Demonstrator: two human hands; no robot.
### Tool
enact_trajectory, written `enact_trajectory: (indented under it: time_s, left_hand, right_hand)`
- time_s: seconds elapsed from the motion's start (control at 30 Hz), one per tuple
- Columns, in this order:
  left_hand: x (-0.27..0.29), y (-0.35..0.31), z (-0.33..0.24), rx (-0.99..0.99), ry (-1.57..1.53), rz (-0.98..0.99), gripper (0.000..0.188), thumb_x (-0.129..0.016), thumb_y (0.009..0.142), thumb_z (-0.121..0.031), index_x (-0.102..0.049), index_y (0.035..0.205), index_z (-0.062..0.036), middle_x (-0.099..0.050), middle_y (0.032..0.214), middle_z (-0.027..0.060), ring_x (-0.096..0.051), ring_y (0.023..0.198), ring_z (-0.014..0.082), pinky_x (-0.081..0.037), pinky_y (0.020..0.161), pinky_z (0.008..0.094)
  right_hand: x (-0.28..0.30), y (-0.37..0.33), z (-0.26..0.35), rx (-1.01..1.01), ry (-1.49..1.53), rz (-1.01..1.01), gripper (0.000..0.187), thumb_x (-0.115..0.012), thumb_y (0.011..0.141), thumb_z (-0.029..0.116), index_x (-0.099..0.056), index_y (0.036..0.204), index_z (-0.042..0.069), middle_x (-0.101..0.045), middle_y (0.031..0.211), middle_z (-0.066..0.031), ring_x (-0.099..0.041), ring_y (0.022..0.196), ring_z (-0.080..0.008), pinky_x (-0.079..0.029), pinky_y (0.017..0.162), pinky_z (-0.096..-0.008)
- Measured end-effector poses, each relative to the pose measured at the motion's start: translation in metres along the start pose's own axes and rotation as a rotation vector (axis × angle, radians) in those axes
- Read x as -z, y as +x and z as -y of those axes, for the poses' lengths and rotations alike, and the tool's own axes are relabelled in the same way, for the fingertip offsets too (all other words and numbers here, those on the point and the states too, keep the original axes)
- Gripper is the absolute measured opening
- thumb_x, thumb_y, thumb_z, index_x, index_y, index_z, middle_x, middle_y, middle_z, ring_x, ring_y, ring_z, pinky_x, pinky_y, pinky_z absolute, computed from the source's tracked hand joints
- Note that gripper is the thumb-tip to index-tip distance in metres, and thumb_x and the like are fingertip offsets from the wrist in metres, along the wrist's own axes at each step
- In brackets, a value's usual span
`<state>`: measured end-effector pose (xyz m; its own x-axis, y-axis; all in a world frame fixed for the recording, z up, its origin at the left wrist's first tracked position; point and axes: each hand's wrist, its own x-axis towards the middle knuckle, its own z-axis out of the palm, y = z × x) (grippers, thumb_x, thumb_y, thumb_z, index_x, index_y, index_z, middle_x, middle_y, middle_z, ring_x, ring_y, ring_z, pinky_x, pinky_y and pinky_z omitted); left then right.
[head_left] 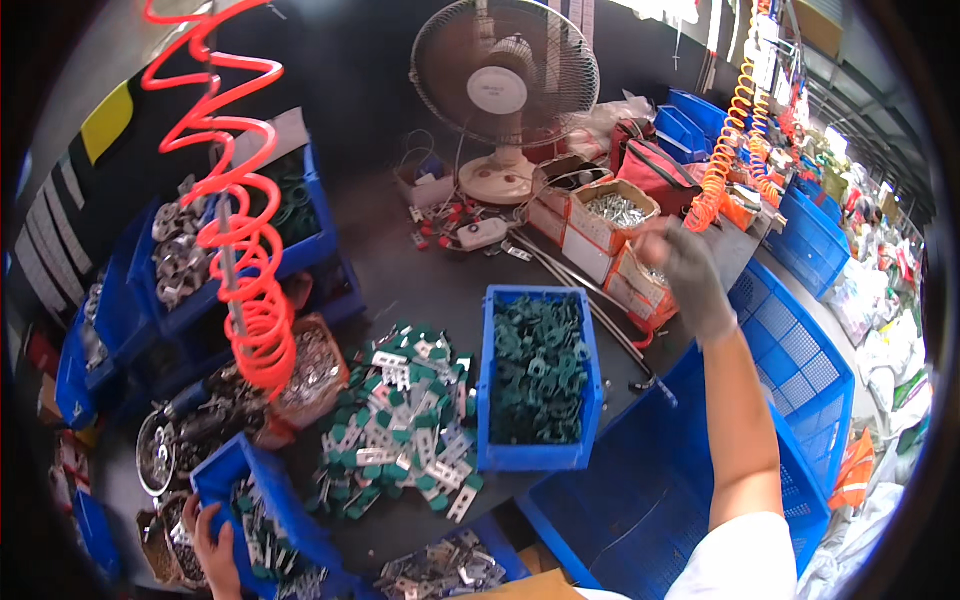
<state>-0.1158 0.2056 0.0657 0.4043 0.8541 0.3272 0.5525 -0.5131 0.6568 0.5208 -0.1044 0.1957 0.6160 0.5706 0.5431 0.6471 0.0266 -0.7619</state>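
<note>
My left hand [212,548] is at the lower left, its fingers against the outer side of a tilted blue bin [285,500], gripping it. Inside that bin lie flat metal pieces with green parts. My right arm stretches far forward at the right. On my right hand [685,275] is a grey glove with bare fingertips. It hovers by the cardboard boxes of small metal fasteners [620,210]; its fingers are blurred. Between my arms spreads a heap of green-and-silver metal plates [400,425], beside a blue bin [484,400] filled with dark green plastic parts [538,365].
A fan [500,90] stands at the back. Red coiled hose [245,260] hangs at the left, orange coiled hose [715,180] at the right. Large blue crates [640,500] sit under my right arm. Metal rods [590,300] lie near the boxes. More parts bins [320,215] line the left.
</note>
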Motion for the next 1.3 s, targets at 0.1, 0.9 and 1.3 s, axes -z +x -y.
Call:
enact_trajectory:
  time_s: [0.1,0.9,1.3]
  left_hand:
    - [0.004,-0.006,-0.014,-0.026,0.096,-0.009,0.031,-0.066,0.086,-0.016,-0.064,0.114,-0.0047,-0.043,0.144,0.0168,-0.039,0.135,0.0345,-0.027,0.114,0.0425]
    - [-0.117,-0.135,-0.116,-0.670,-0.165,0.516,0.034,-0.061,0.085,0.002,-0.064,0.118,-0.0031,-0.068,0.104,0.0151,-0.066,0.096,0.0353,-0.054,0.083,0.0428]
    - [-0.145,-0.071,-0.158,-0.459,0.375,0.276,0.040,-0.054,0.081,0.002,-0.054,0.121,0.0068,-0.060,0.114,0.0203,-0.060,0.104,0.0346,-0.053,0.089,0.0384]
  right_hand:
    - [-0.050,-0.097,0.073,0.274,-0.444,0.422,0.015,-0.070,0.084,0.013,-0.068,0.097,0.007,-0.068,0.086,-0.0110,-0.067,0.082,-0.0313,-0.054,0.075,-0.0405]
    - [-0.222,-0.361,0.082,-0.582,-0.569,0.772,0.040,-0.062,0.093,0.036,-0.058,0.112,0.001,-0.068,0.106,-0.0235,-0.066,0.095,-0.0425,-0.054,0.079,-0.0499]
    - [-0.242,-0.265,0.068,-0.185,-0.750,0.169,0.053,-0.076,0.082,0.029,-0.055,0.122,0.002,-0.056,0.114,-0.0175,-0.062,0.101,-0.0393,-0.054,0.082,-0.0473]
